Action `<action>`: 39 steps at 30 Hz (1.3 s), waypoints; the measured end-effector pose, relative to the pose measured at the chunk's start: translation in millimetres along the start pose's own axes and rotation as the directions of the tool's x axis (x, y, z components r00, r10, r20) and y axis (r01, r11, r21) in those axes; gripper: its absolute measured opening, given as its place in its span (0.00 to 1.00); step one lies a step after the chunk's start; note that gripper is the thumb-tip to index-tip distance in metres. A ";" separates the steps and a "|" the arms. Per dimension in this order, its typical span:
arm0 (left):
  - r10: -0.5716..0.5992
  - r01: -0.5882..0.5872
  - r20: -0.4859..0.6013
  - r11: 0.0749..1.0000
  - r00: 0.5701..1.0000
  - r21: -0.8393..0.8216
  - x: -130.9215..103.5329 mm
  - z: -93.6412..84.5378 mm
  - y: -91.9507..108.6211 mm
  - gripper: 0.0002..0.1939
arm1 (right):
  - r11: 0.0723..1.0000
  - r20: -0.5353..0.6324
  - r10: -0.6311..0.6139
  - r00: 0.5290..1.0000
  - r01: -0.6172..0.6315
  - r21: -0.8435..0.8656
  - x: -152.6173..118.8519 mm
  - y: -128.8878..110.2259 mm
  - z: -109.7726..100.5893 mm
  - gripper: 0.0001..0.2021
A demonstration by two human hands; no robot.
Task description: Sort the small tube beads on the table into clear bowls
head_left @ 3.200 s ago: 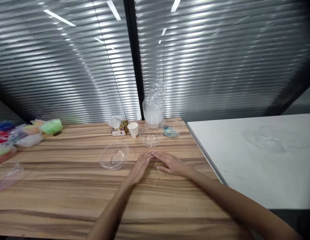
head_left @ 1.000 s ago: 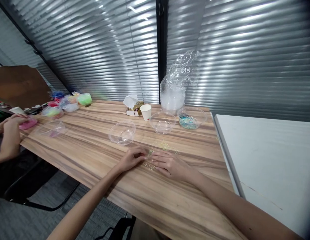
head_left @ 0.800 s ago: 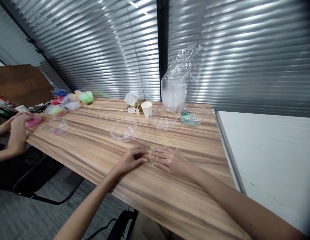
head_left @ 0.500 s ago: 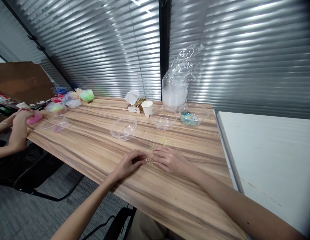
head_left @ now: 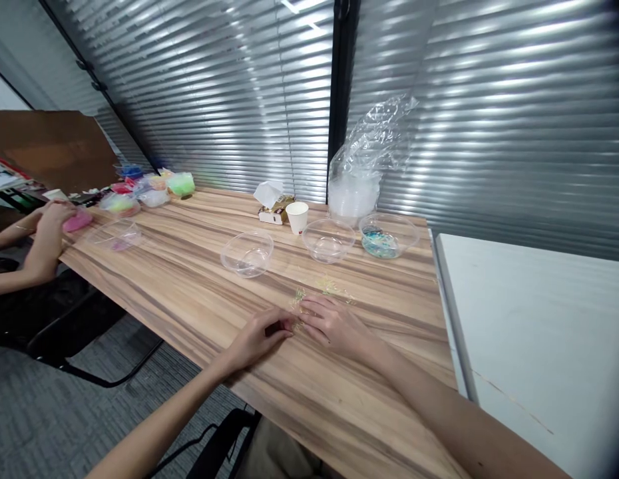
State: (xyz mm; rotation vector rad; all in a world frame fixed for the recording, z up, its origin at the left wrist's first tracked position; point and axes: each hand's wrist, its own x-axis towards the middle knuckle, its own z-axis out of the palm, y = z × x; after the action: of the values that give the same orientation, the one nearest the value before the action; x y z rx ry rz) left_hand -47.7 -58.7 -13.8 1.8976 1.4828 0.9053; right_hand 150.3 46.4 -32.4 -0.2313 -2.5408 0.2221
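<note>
Small thin yellow-green pieces (head_left: 334, 287) lie scattered on the wooden table (head_left: 190, 266) in front of me. My left hand (head_left: 262, 336) rests among the nearer pieces, thumb and fingertips drawn together in a pinch. What sits between those fingertips is too small to make out. Beside it, my right hand (head_left: 334, 326) lies palm down with its fingers stretched over some pieces. The fingertips of both hands nearly meet. Beyond them stand a clear bowl (head_left: 247, 271), a second clear bowl (head_left: 328, 256) and a bowl holding blue-green pieces (head_left: 382, 245).
A paper cup (head_left: 297, 218), a tissue pack (head_left: 273, 211) and a bagged stack of clear bowls (head_left: 353, 196) stand at the back. Leftward are another clear container (head_left: 114, 236), several colourful bags (head_left: 154, 189) and another person's hands (head_left: 57, 213). A white surface (head_left: 534, 319) adjoins the right edge.
The view has shifted slightly. My hands stay close together over the small pieces, with the left thumb and fingers a little nearer the right fingertips.
</note>
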 end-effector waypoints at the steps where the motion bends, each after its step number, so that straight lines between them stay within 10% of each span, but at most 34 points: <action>1: -0.001 0.001 -0.007 1.000 1.000 -0.018 -1.2 3.0 1.2 0.14 | 1.000 0.005 -0.006 1.000 0.006 -0.005 0.4 -0.2 -0.5 0.11; 8: -0.080 0.102 -0.239 0.991 0.968 0.084 4.3 6.4 -6.1 0.13 | 1.000 0.012 0.017 1.000 -0.017 -0.008 0.6 -0.5 0.3 0.11; 23: 0.082 -0.074 -0.039 0.984 0.996 0.164 26.7 1.8 -8.9 0.15 | 0.991 -0.070 0.136 0.988 -0.135 0.014 2.9 0.8 -0.4 0.09; 39: 0.198 -0.181 -0.082 0.967 0.977 0.177 33.4 1.9 -13.8 0.12 | 0.973 -0.162 0.230 0.960 -0.227 0.036 0.1 3.9 -0.2 0.08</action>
State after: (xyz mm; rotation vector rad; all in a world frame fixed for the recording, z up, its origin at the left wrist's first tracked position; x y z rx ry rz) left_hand -49.1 -23.1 -20.0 2.1765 1.4947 0.9998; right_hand 150.8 50.2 -33.0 -0.5169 -2.3449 0.3011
